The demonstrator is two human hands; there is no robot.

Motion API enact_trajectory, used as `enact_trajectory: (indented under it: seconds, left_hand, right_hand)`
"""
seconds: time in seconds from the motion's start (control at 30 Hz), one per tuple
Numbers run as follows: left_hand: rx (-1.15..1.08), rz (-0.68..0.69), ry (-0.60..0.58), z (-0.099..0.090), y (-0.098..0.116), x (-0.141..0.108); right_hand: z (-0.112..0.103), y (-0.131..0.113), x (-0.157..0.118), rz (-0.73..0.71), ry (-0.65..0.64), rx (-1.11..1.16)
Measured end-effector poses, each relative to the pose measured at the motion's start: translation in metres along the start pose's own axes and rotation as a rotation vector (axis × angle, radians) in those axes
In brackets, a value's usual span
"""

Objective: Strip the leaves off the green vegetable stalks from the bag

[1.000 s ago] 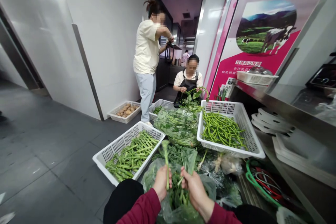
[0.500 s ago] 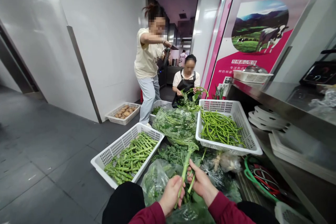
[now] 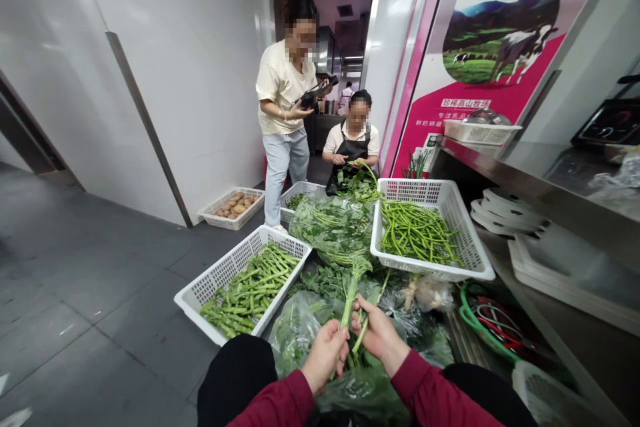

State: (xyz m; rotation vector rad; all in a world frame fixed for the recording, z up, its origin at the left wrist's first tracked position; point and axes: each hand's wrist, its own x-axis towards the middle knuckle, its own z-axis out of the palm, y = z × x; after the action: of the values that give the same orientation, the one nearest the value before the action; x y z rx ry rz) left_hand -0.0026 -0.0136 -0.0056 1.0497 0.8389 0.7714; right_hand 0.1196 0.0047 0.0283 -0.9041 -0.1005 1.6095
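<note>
Between two white baskets (image 3: 235,267), both hands' (image 3: 325,360) grips closed round leafy green stalks (image 3: 350,293).

Bare grey floor (image 3: 90,293) lies open to the left, while two white baskets (image 3: 235,267) (image 3: 465,240) and bagged greens (image 3: 335,230) crowd ahead.

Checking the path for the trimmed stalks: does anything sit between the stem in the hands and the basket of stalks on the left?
Nothing visible does. The left hand and right hand hold the green stem; only a clear plastic bag of greens lies low between them and the white basket.
</note>
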Motion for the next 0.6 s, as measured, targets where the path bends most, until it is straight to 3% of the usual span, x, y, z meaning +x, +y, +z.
enact_trajectory:
  seconds: [0.1, 0.3, 0.5, 0.6]
  left_hand:
    - [-0.02, -0.001, -0.009, -0.001, 0.005, 0.0]
    - [-0.192, -0.011, 0.044, 0.002, 0.017, -0.002]
    - [-0.462, -0.129, -0.001, 0.006, 0.027, -0.002]
    - [-0.57, -0.116, 0.016, 0.0, 0.032, 0.005]
  right_hand:
    - [0.001, -0.005, 0.0, 0.025, -0.048, 0.006]
    - [0.005, -0.005, -0.003, -0.125, -0.032, -0.015]
    - [-0.002, 0.003, -0.013, -0.357, -0.08, -0.398]
    - [-0.007, 0.019, -0.018, -0.388, -0.085, -0.585]
